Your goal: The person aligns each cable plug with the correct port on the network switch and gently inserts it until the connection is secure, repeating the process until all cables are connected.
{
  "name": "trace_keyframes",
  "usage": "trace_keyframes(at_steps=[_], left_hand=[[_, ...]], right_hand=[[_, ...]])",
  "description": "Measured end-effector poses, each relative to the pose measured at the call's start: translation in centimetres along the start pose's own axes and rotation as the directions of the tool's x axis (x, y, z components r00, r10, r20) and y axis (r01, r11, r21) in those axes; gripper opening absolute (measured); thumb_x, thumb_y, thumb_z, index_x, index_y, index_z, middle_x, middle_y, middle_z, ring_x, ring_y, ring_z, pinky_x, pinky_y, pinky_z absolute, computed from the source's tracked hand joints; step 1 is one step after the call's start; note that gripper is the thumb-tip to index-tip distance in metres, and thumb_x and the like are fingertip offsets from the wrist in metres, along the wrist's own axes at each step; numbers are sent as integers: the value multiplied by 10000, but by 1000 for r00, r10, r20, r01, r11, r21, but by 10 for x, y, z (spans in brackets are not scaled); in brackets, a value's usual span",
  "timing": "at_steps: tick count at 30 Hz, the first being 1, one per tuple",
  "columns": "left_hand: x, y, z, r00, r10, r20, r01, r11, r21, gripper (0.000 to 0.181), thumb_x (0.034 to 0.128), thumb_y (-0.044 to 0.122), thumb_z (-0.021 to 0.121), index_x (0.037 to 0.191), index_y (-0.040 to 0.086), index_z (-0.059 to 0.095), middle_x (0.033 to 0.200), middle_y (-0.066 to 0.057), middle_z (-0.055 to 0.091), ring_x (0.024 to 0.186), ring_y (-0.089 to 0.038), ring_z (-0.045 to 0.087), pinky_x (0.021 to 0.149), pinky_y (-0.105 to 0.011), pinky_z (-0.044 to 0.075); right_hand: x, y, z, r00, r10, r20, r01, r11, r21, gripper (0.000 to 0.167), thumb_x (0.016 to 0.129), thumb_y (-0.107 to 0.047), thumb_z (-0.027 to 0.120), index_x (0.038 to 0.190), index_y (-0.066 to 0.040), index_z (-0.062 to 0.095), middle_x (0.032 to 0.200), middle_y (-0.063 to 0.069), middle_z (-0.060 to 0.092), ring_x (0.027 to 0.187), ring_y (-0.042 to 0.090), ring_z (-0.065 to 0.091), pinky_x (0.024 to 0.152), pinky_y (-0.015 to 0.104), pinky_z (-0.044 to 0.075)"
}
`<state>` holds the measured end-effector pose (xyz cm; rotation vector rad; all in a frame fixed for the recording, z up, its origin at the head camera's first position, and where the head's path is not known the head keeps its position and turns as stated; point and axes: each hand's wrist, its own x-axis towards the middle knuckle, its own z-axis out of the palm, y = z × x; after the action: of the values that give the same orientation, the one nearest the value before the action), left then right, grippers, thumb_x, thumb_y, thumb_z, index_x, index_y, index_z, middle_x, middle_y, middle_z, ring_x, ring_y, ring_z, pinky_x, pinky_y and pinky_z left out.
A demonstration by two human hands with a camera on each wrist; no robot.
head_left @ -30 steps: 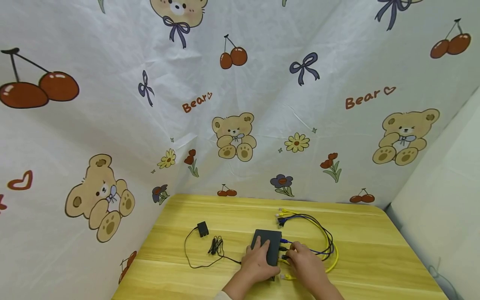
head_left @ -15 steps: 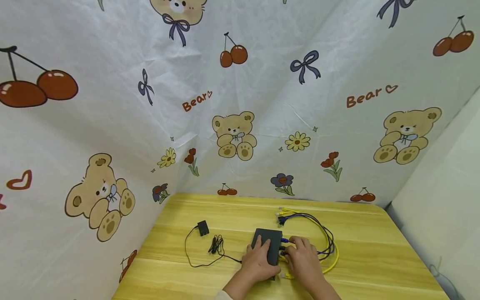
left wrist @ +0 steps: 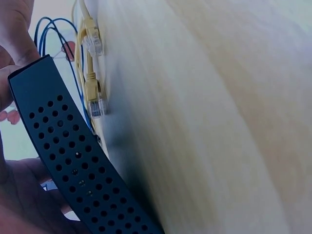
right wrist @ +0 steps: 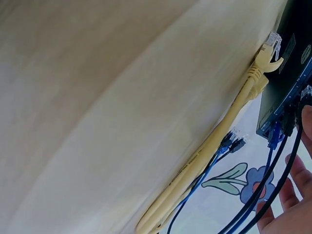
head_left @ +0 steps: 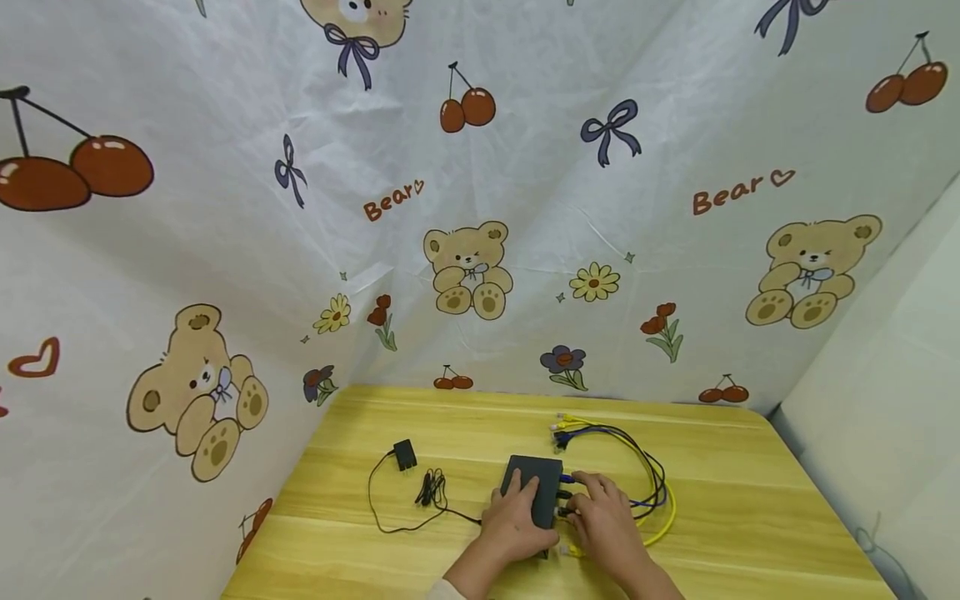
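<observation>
A black network switch (head_left: 536,468) with perforated sides lies under my left hand (head_left: 516,521), whose fingers spread over its top while the thumb grips the near end. Tilted in the left wrist view, its perforated side (left wrist: 73,151) hides part of that hand. My right hand (head_left: 606,521) is at the port side. In the right wrist view its thumb and fingers pinch a black Ethernet cable (right wrist: 287,170), whose clear plug (right wrist: 306,91) is at the ports. A blue plug (right wrist: 275,135) and another black plug (right wrist: 288,119) sit in ports beside it.
Yellow Ethernet cables (head_left: 670,517) curve to the right, with loose plugs near the switch. More loose cable ends (head_left: 562,439) lie farther back. At left is a black power adapter (head_left: 405,455), its bundled cord (head_left: 431,488) running to the switch. A printed cloth hangs behind the table.
My right hand has shifted slightly left, nearer the switch, and its fingers have moved in around the black cable. The left hand keeps its place on the switch.
</observation>
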<state>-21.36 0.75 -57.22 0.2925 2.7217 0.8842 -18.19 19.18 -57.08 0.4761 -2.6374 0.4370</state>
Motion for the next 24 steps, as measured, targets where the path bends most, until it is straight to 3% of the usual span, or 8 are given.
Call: trace_keyframes(at_steps=[6,9,14,24], left_hand=[[-2,2,-2,1000,11,-18,-11,1000,-4,901,743,562,775,1527,284,427,1629,-112,274,1379,-564,318,912,-763,350],[-2,2,-2,1000,7,-20,-7,1000,-14,897,747,560,778,1524,277,433,1627,-116,278,1380,-565,315,919,-772,337],[-1,1,-2,1000,-2,-22,1,1000,-13,898,745,572,772,1524,282,433,1630,-108,272,1380,-561,317,922,-767,338],[-1,0,-3,999,3,-33,-3,1000,-21,902,733,571,785,1515,276,447,1621,-116,290,1373,-560,326,924,-779,326]], right_hand=[[1,-1,4,998,14,-58,-16,999,-31,175,740,-114,870,794,-195,725,1065,38,630,996,312,564,807,517,481],[1,-2,5,997,24,-77,-27,999,-38,176,739,-114,872,789,-197,725,1062,35,636,1007,318,563,793,521,480],[2,-7,3,996,49,-69,-52,998,-34,166,755,-102,861,789,-187,722,1087,46,642,1038,343,563,803,546,487],[1,-10,-1,997,70,-43,-73,994,-79,159,788,-150,841,831,-229,709,826,-86,664,888,205,552,797,486,469]])
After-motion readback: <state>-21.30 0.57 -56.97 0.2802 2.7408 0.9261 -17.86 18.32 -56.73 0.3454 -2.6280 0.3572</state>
